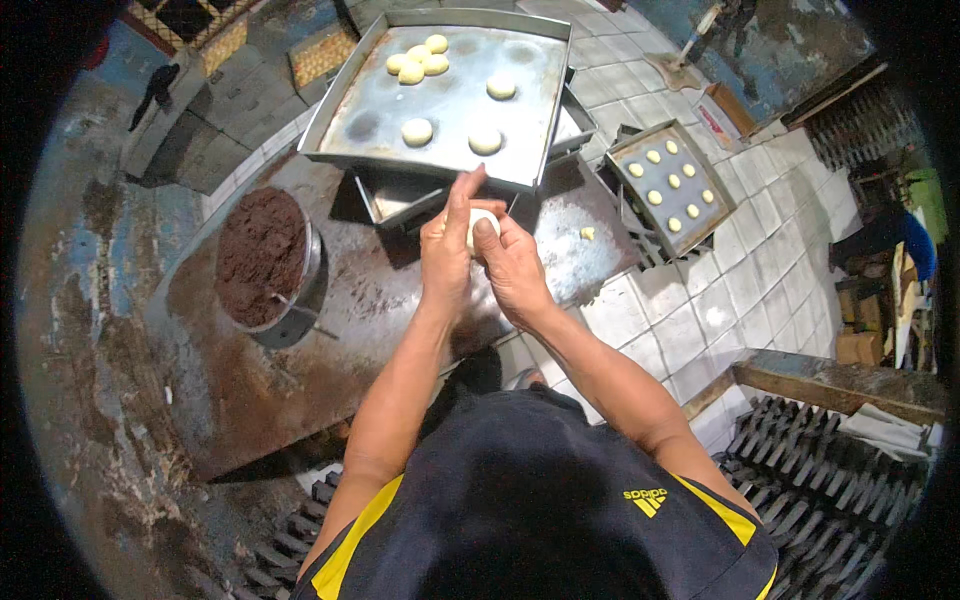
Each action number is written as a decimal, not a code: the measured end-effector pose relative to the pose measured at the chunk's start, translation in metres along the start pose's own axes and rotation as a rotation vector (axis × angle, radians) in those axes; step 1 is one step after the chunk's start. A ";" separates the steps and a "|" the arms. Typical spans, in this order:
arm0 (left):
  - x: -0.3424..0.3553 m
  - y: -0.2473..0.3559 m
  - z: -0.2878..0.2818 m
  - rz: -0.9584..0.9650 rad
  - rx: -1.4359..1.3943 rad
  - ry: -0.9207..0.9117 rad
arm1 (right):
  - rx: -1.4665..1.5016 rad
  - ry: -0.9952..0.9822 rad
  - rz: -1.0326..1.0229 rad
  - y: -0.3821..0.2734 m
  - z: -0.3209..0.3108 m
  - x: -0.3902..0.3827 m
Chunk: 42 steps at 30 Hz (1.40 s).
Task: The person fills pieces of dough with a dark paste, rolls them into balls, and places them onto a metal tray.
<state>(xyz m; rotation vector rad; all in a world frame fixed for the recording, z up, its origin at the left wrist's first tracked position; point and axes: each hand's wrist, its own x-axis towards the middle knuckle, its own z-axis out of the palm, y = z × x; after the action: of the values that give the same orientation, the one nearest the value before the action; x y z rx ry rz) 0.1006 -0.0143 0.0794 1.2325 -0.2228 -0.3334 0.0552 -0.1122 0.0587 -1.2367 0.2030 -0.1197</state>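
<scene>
A pale ball of dough (482, 226) sits between my two hands, just in front of the near edge of a metal baking tray (350, 95). My left hand (452, 245) curves around its left side with the fingers pointing up. From the other side my right hand (515, 262) closes on it, thumb resting on top. In the tray lie three separate dough balls, one of them a round ball (485, 139) close to my fingertips. Farther back, a cluster of smaller dough pieces (418, 58) sits together.
Left on the worn table (360, 310) stands a metal pot (316, 262) heaped with dark brown filling (262, 255) and a utensil handle. A dough scrap (587, 233) lies on a floury patch at right. Beyond is a lower tray (690, 205) with several dough balls. Stacked trays support the big one.
</scene>
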 end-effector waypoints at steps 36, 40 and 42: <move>0.089 0.023 -0.107 0.174 -0.017 0.464 | -0.672 -0.094 -0.078 -0.036 0.036 0.324; 0.069 0.002 -0.048 -0.050 -0.370 0.500 | -0.994 -0.339 -0.328 -0.043 0.014 0.159; 0.055 -0.026 -0.032 0.007 -0.407 0.460 | -0.761 -0.253 -0.327 -0.033 0.009 0.113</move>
<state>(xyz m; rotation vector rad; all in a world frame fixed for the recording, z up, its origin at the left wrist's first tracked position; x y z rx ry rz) 0.1592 -0.0136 0.0435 0.8737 0.2290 -0.0743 0.1682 -0.1367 0.0825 -2.0233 -0.2015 -0.1747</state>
